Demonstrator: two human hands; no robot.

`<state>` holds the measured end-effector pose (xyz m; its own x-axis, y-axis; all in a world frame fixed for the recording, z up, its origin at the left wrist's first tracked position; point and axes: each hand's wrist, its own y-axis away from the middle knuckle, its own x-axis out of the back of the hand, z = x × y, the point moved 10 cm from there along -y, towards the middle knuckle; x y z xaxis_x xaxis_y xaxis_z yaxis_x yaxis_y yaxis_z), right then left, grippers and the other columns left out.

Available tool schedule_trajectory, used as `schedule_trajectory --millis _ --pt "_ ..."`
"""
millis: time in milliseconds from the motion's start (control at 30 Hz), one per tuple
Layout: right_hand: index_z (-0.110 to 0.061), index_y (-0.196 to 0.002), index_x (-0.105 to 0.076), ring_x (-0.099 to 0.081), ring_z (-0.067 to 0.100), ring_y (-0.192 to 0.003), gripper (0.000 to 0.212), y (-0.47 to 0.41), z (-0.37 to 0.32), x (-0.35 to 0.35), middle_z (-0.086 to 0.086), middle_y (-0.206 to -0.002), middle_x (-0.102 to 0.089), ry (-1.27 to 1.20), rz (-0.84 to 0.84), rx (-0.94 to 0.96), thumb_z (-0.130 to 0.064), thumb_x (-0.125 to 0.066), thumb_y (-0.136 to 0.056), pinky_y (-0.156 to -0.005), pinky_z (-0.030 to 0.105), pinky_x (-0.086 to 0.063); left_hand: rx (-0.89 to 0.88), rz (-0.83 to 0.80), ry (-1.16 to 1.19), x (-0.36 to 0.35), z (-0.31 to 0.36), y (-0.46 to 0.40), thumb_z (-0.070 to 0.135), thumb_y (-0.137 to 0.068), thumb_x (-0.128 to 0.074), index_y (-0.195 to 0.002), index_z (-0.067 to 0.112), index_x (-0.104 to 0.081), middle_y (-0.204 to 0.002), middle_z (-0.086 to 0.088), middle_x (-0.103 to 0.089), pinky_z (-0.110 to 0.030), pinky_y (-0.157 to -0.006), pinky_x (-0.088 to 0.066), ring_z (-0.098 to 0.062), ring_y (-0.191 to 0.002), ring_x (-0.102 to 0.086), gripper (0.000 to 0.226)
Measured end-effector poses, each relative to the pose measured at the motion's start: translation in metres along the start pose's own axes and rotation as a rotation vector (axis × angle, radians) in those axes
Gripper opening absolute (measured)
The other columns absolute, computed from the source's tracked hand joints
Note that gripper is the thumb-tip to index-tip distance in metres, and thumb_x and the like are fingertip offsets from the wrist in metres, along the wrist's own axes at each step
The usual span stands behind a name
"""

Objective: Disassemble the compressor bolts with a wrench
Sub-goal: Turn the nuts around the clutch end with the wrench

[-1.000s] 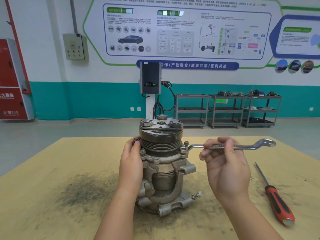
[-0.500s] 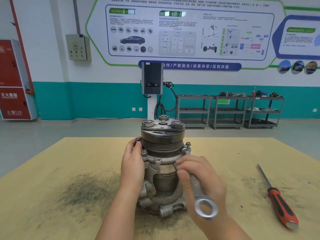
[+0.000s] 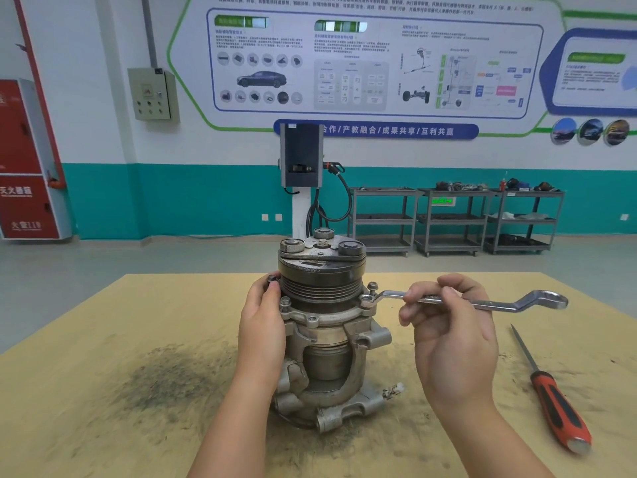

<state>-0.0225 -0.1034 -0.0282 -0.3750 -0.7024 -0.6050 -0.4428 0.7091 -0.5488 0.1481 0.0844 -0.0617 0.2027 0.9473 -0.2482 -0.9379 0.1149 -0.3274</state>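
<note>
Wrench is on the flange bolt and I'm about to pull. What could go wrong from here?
1. The right hand only pinches the wrench mid-shaft with its fingertips; under load the ring end may slip off the bolt.
2. The compressor stands upright and unclamped on the table, steadied only by the left hand; a hard pull could tip or twist it.
3. The screwdriver lies near the right forearm and could get knocked.
</note>
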Motion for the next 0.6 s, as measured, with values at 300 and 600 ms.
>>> schedule_trajectory --millis 300,600 --pt "-0.017 -0.092 -0.047 -0.055 0.022 -0.059 0.018 0.014 -0.010 -0.006 0.005 -0.070 -0.064 0.133 0.010 0.179 -0.012 -0.032 -0.101 -0.058 0.027 -0.049 0.009 0.006 -0.002 0.000 0.000 0.001 0.024 -0.106 -0.039 -0.092 0.039 -0.059 -0.090 0.030 -0.061 0.003 -0.053 -0.038 0.027 -0.073 -0.054 0.029" --pt "-0.020 -0.095 -0.055 -0.061 0.010 -0.094 0.020 0.065 -0.020 -0.068 -0.009 -0.100 -0.059 0.685 -0.463 0.660 -0.036 -0.045 -0.102 -0.085 0.020 -0.048 0.033 0.024 -0.027 0.001 -0.002 0.001 0.026 -0.105 -0.039 -0.097 0.037 -0.062 -0.097 0.022 -0.068 -0.020 -0.076 -0.051 0.002 -0.096 -0.063 0.027"
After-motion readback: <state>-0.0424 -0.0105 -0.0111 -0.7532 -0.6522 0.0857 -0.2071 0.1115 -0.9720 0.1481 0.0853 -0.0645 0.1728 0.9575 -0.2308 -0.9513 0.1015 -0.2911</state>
